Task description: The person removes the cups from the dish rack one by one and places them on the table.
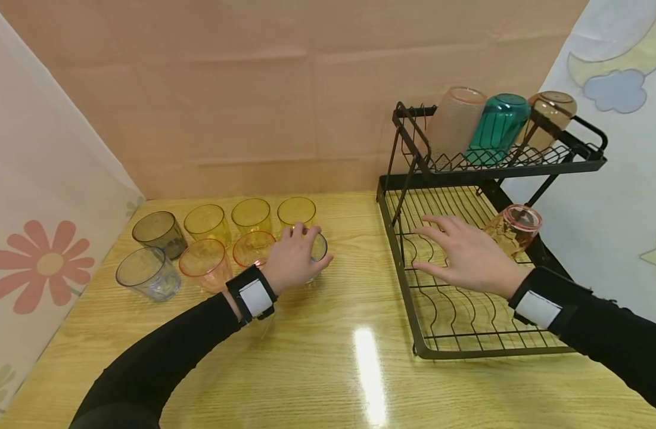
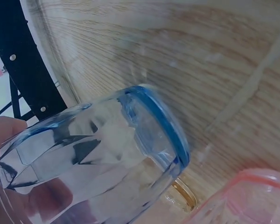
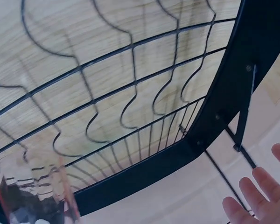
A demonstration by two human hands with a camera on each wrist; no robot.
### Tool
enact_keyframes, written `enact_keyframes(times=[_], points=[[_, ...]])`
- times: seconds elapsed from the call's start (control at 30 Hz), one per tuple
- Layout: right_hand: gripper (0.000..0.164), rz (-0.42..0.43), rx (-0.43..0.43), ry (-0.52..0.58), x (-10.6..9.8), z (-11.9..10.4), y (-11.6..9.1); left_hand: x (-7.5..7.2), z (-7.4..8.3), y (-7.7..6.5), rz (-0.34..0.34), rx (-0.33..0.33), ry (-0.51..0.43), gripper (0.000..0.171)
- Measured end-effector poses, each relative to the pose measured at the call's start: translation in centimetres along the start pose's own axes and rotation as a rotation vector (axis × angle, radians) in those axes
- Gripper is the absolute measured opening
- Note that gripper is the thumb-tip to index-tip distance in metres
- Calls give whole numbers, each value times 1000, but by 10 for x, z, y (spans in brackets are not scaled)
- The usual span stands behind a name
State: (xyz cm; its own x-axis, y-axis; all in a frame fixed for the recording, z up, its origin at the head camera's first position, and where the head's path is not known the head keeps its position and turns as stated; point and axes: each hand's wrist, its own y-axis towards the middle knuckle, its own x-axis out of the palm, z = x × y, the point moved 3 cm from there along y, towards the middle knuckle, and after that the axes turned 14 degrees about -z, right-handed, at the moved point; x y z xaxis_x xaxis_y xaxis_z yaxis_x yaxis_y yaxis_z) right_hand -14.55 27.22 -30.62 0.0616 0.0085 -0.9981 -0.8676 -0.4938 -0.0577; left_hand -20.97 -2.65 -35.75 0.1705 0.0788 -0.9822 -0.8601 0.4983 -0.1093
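Observation:
My left hand (image 1: 292, 256) grips a clear glass with a bluish tint (image 1: 320, 245) from above, at the right end of the front row of glasses. In the left wrist view, fingertips show at the upper end of this faceted glass (image 2: 98, 149), and its thick blue base is close to the table. My right hand (image 1: 469, 253) is over the lower tier of the black dish rack (image 1: 499, 354), fingers spread and holding nothing. Just beyond it an amber glass with a pinkish base (image 1: 522, 219) stands upside down at the rack's right side; the right wrist view catches this glass (image 3: 35, 196) too.
Beside the left hand are pink glasses (image 1: 203, 259), yellow glasses (image 1: 251, 215), a grey-brown glass (image 1: 160, 233) and a clear glass (image 1: 148, 274). On the upper tier stand upturned pink (image 1: 456, 125), teal (image 1: 496, 128) and amber (image 1: 553, 113) glasses. A wall backs the wooden table (image 1: 306, 357).

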Motion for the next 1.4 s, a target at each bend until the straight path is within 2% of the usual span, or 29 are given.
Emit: enact_keyframes(times=[0.33,0.4,0.63,0.87,1.13,1.4], points=[[67,-4,62,3,-9,16,-7,0,0,-1,-4,12,28,67],[67,-1,67,4,-11,17,-8,0,1,-1,12,29,80,67],[65,11,83,1,-14,26,-11,-6,3,-1,140,114,300,64],[64,20,97,-28,-17,37,-12,-17,9,3,179,143,377,69],[66,45,121,-66,-23,49,-15,-41,32,12,216,139,365,78],[67,44,159,-81,-27,65,-19,-57,60,22,208,158,368,84]])
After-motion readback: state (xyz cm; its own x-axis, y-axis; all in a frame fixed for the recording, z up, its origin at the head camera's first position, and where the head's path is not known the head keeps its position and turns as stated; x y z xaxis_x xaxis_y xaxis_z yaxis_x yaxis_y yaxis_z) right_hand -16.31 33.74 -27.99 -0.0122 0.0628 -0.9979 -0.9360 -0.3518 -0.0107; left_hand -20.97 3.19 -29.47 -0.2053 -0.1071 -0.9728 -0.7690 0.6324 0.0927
